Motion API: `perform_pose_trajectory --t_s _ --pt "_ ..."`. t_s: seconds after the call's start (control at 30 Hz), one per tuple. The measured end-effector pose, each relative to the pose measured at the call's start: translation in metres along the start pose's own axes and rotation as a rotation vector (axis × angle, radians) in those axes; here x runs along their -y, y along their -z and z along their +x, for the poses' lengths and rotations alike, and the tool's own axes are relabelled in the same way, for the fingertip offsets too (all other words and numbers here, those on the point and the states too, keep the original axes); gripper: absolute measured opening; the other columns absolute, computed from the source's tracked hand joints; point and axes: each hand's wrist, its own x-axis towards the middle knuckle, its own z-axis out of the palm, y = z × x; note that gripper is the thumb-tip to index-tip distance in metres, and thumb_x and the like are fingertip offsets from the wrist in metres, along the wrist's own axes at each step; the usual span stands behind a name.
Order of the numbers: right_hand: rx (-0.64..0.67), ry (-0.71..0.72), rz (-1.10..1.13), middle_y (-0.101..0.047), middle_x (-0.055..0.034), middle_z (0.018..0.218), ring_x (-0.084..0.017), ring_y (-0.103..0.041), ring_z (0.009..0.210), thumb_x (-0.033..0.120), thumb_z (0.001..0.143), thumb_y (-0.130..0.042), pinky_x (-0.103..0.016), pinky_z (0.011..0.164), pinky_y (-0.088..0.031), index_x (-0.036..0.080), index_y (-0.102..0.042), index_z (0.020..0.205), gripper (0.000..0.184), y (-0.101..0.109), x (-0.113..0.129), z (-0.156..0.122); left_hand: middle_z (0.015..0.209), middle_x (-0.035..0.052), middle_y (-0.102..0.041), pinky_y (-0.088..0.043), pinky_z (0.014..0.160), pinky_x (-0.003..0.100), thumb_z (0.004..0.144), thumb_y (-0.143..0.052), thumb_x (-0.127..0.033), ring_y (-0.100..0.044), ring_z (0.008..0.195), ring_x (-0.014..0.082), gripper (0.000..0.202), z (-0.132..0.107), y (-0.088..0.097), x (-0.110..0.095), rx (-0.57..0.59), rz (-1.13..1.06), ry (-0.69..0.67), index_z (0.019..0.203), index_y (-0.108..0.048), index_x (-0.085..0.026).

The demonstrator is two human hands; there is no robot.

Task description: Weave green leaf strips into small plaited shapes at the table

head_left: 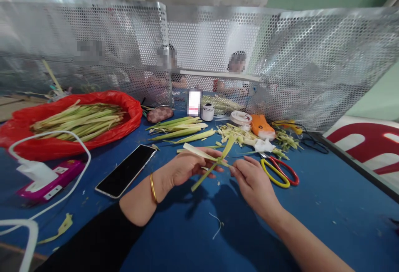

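1. Left hand [190, 164]: grasping the crossed leaf strips [220, 159]. The thumb lies over the strips, with fingers beneath them. A gold bangle [153, 189] encircles the wrist.
2. Right hand [253, 180]: pinching the end of one strip between thumb and forefinger; the remaining fingers are curled inward.
3. Workpiece position: the crossed leaf strips are held between both hands, above the blue table [314, 222]. One end points up, one toward the lower left and one toward the upper left.
4. Cutting tool: the scissors [270, 160], with one yellow and one red handle, lie just beyond the right hand.
5. Loose material: the husk lengths [183, 130] lie beyond the left hand; the pale trimmings [238, 134] lie to the right of them.
6. Supply: the red plastic bag [134, 106], at far left, stands open and contains a bundle of long strips [81, 121].
7. Adjacent items: the dark-screened phone [126, 172] lies flat near the left forearm. The tape roll [241, 118] rests beside the orange packet [262, 124].
8. Rear boundary: a perforated metal screen [215, 35] stands behind the materials.
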Motion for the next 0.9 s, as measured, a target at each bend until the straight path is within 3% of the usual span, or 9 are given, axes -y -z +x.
perform_pose_trajectory --t_s 0.13,0.2,0.27,0.33,0.43,0.6,0.73,0.9 --pt "-0.003 0.017 -0.013 -0.048 0.0045 0.059 -0.014 -0.050 0.058 0.025 0.096 -0.037 -0.040 0.096 -0.036 0.022 -0.039 0.064 0.033 -0.002 0.001 -0.001 0.113 0.0115 -0.068 -0.054 0.065 0.027 0.061 -0.064 -0.006 -0.069 0.087 0.0221 0.049 -0.001 -0.007 -0.001 0.082 0.043 0.004 0.109 -0.067 -0.017" --pt "0.009 0.019 -0.021 -0.049 0.0040 0.060 -0.014 -0.052 0.060 0.025 0.096 -0.037 -0.040 0.095 -0.037 0.022 -0.040 0.064 0.032 -0.004 0.002 -0.002 0.102 0.0103 -0.071 -0.052 0.061 0.023 0.066 -0.071 -0.014 -0.069 0.078 0.0183 0.038 -0.001 -0.015 0.002 0.002 0.070 -0.019 0.104 -0.069 -0.015" --pt "0.030 0.021 -0.028 -0.050 0.0039 0.060 -0.014 -0.052 0.060 0.026 0.096 -0.039 -0.040 0.095 -0.037 0.022 -0.041 0.065 0.031 -0.006 0.002 -0.002 0.079 0.0068 -0.071 -0.049 0.056 0.020 0.073 -0.071 -0.024 -0.066 0.064 0.0131 0.026 0.001 -0.022 0.008 -0.169 0.102 -0.077 0.096 -0.071 -0.013" --pt "0.056 0.021 -0.025 -0.050 0.0042 0.060 -0.013 -0.052 0.060 0.026 0.096 -0.039 -0.039 0.095 -0.037 0.022 -0.041 0.065 0.031 -0.007 0.003 -0.003 0.074 0.0058 -0.071 -0.049 0.054 0.020 0.076 -0.070 -0.028 -0.065 0.059 0.0118 0.024 0.004 -0.027 0.015 -0.279 0.110 -0.132 0.094 -0.071 -0.013" --pt "0.090 0.039 0.018 -0.050 0.0045 0.059 -0.012 -0.051 0.058 0.025 0.096 -0.039 -0.037 0.093 -0.038 0.022 -0.040 0.064 0.032 -0.008 0.007 -0.004 0.077 0.0074 -0.072 -0.049 0.052 0.022 0.074 -0.072 -0.029 -0.062 0.052 0.0106 0.023 0.009 -0.031 0.024 -0.354 0.078 -0.158 0.089 -0.072 -0.012" --pt "0.088 0.062 0.082 -0.052 0.0032 0.061 -0.012 -0.050 0.058 0.022 0.094 -0.040 -0.035 0.091 -0.040 0.021 -0.044 0.064 0.030 -0.010 0.017 -0.010 0.066 0.0055 -0.070 -0.041 0.043 0.018 0.072 -0.073 -0.029 -0.056 0.042 0.0078 0.022 0.012 -0.033 0.034 -0.413 0.028 -0.144 0.085 -0.072 -0.012" --pt "0.126 -0.036 0.156 -0.048 0.0039 0.057 -0.013 -0.047 0.057 0.030 0.094 -0.042 -0.035 0.088 -0.040 0.021 -0.045 0.061 0.034 -0.004 0.014 -0.009 0.067 0.0049 -0.069 -0.038 0.040 0.016 0.070 -0.075 -0.028 -0.057 0.042 0.0070 0.023 0.010 -0.029 0.033 -0.376 -0.005 -0.033 0.085 -0.071 -0.012" --pt "0.012 -0.444 0.606 -0.051 0.0011 0.063 -0.015 -0.049 0.061 0.052 0.086 -0.051 -0.027 0.061 -0.041 0.020 -0.054 0.068 0.037 0.007 0.000 0.004 0.078 0.0070 -0.070 -0.045 0.043 0.017 0.068 -0.077 -0.030 -0.064 0.051 0.0113 0.027 0.000 -0.032 0.022 -0.155 -0.002 0.230 0.088 -0.071 -0.012"
